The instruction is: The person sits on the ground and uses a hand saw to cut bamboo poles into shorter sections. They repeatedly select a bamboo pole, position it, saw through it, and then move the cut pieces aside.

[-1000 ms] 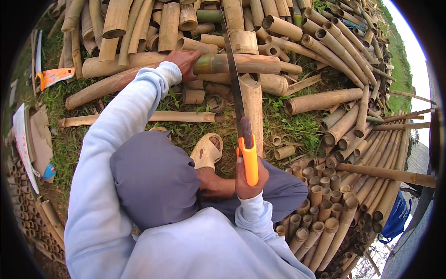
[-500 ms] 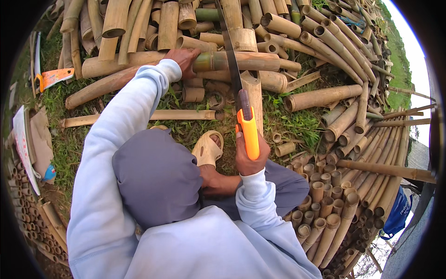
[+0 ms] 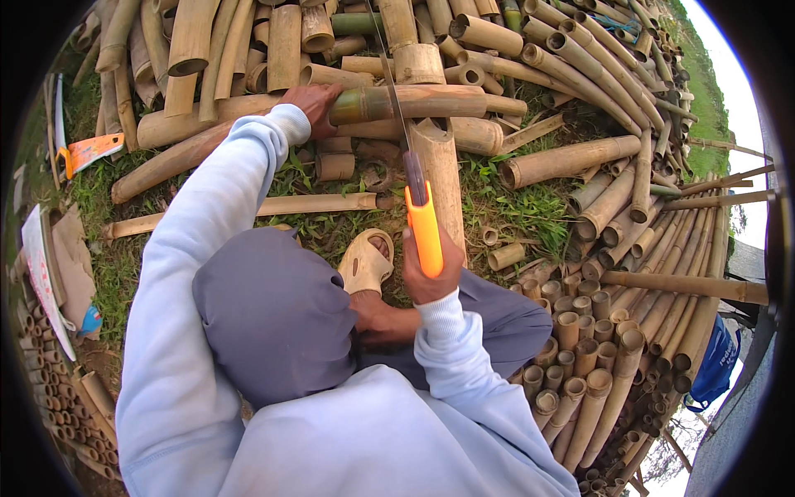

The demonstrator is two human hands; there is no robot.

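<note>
In my right hand [image 3: 435,267] is a handsaw with an orange handle [image 3: 424,232], fingers wrapped round the grip. Its long dark blade [image 3: 396,116] points away from me and crosses a bamboo pole [image 3: 447,101] that lies sideways. My left hand [image 3: 315,106] is closed round the pole's left part, next to a greenish band, well left of the blade. Beneath the pole a thick pale bamboo post [image 3: 436,178] runs toward me. Whether the blade has cut into the pole cannot be made out.
Cut bamboo pieces [image 3: 283,50] are heaped beyond the pole. Bundled bamboo [image 3: 584,356] lies to my right. A second orange-handled saw [image 3: 89,152] is on the far left, near a white blade-shaped piece [image 3: 43,273]. My sandalled foot [image 3: 364,263] is on the grass below the pole.
The right hand and saw have moved slightly forward and left, and the blade shows narrower. My left hand keeps its hold on the bamboo pole. The whole view has shifted a little.
</note>
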